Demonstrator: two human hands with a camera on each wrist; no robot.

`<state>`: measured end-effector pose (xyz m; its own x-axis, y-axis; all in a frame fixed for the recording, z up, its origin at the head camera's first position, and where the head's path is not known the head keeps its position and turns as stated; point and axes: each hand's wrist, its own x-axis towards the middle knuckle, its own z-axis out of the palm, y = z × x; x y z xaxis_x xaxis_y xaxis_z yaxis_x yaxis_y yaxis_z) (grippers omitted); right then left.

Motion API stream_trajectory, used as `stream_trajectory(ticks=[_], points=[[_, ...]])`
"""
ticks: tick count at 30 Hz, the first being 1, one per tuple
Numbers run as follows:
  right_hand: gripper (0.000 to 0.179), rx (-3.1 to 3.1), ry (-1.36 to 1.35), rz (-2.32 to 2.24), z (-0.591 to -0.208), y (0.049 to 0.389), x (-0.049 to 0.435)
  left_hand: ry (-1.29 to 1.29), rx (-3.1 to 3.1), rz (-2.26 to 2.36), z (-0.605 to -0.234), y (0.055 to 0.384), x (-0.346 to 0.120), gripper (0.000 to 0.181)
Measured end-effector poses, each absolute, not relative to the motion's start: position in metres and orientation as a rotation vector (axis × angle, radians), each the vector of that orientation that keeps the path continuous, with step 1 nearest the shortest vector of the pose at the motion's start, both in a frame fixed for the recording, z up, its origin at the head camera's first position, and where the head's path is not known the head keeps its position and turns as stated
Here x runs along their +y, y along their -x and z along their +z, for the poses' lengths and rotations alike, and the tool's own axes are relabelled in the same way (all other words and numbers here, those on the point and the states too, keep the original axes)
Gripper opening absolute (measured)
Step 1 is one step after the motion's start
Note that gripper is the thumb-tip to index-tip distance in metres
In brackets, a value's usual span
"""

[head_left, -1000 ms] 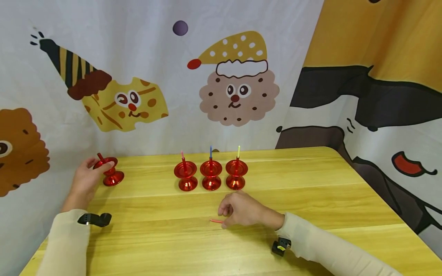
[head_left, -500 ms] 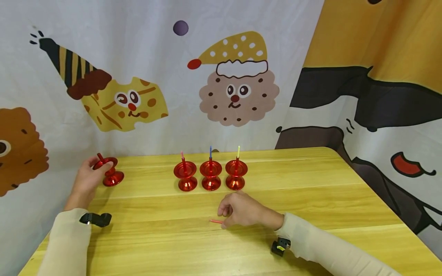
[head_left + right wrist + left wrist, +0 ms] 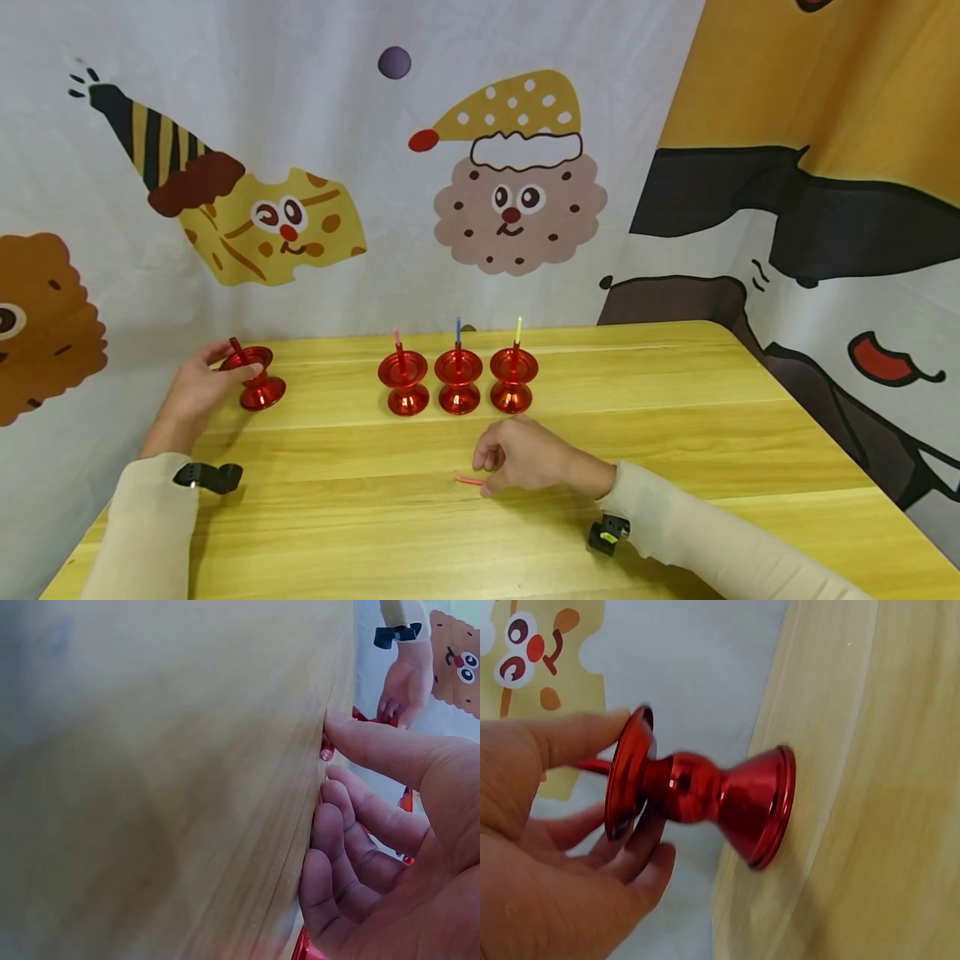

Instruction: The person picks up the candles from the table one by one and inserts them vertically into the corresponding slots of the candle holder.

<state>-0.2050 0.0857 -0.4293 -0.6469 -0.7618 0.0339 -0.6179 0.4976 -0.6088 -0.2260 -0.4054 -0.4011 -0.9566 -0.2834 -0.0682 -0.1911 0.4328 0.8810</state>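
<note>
My left hand grips a shiny red candle holder by its wide dish, at the table's far left. In the left wrist view the thumb and fingers hold the dish of this candlestick, and its flared base is close to the tabletop. No candle shows in its slim upper tube. On the table in front of the row, my right hand pinches a small pink-red candle that lies flat. The candle's end shows between thumb and index finger; the other fingers are curled.
Three matching red holders stand in a row at the back: one with a pink candle, one with a blue candle, one with a yellow candle. A cartoon-printed curtain hangs behind the wooden table.
My left hand has shifted slightly right and toward me, carrying the red candle holder along. My right hand and the pink-red candle stay where they were.
</note>
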Motion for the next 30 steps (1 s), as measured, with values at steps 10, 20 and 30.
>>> stream_trajectory(ticks=[10, 20, 30], points=[[0.025, 2.504, 1.167, -0.858, -0.431, 0.207, 0.085, -0.08, -2.754, -1.608, -0.401, 0.226, -0.399, 0.093], [0.024, 2.489, 1.16, -0.861, -0.427, 0.206, 0.084, 0.021, -2.763, -1.665, -0.403, 0.229, -0.388, 0.095], [0.019, 2.382, 1.183, -0.952, -0.432, 0.212, 0.087, 0.119, -2.793, -1.692, -0.408, 0.234, -0.375, 0.088]])
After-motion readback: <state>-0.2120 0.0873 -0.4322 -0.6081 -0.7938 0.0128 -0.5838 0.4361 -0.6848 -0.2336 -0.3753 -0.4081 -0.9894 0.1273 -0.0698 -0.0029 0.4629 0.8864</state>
